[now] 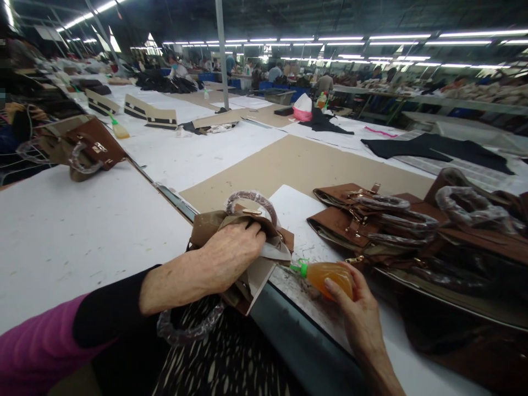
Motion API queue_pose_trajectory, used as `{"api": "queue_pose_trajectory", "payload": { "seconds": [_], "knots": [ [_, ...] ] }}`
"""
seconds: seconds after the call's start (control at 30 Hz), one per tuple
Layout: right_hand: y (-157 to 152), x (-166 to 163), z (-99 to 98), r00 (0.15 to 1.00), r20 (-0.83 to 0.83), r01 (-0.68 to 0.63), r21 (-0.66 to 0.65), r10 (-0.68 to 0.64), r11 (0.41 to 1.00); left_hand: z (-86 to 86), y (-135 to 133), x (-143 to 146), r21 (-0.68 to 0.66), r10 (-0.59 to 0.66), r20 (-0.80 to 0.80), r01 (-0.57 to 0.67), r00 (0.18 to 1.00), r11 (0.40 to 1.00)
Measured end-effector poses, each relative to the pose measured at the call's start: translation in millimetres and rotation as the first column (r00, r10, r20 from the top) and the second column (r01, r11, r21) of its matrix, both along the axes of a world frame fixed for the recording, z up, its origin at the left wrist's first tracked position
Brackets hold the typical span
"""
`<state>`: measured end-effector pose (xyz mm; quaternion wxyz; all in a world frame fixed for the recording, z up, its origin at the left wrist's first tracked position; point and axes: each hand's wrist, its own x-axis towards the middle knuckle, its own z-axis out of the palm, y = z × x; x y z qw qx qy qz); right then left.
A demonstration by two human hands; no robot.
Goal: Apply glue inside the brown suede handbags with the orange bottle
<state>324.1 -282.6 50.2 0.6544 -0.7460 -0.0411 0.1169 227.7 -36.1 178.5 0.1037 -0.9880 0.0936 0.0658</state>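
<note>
Right in front of me, a brown handbag (208,224) lies at the table edge with its tan lining turned up. Its plastic-wrapped handles stick out, one above and one toward my lap. My left hand (231,256) is closed on the bag at its opening, and the fingertips are partly hidden in the fabric. A pale flap (260,275) of the bag hangs open below these fingers. In my right hand (361,305) is a squeeze bottle (325,276) of amber liquid, lying sideways. Its green nozzle points left, close to the flap; whether they touch I cannot tell.
Several brown handbags with wrapped handles (402,223) are piled on the right. Another handbag (88,144) lies on the left table, near a second squeeze bottle (119,129). A metal post (223,55) rises farther back. Black fabric pieces (437,148) lie at the far right.
</note>
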Motion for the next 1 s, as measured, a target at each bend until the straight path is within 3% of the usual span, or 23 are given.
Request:
{"api": "queue_pose_trajectory", "payload": {
  "seconds": [0.43, 0.67, 1.0],
  "knots": [
    [2, 0, -6.5, 0.999, -0.021, -0.029, 0.020, 0.030, 0.999, -0.8, 3, 0, -0.011, -0.034, -0.001, 0.034, 0.999, 0.999],
    [-5, -4, -5.7, 0.993, -0.054, -0.101, 0.047, 0.104, 0.994, -11.9, 7, -2, -0.012, -0.044, 0.093, 0.045, 0.995, 0.999],
    [-5, -13, 0.7, 0.992, -0.058, -0.108, 0.023, 0.109, 0.994, -3.4, 3, 1, -0.025, -0.005, 0.041, 0.006, 0.999, 1.000]
  ]
}}
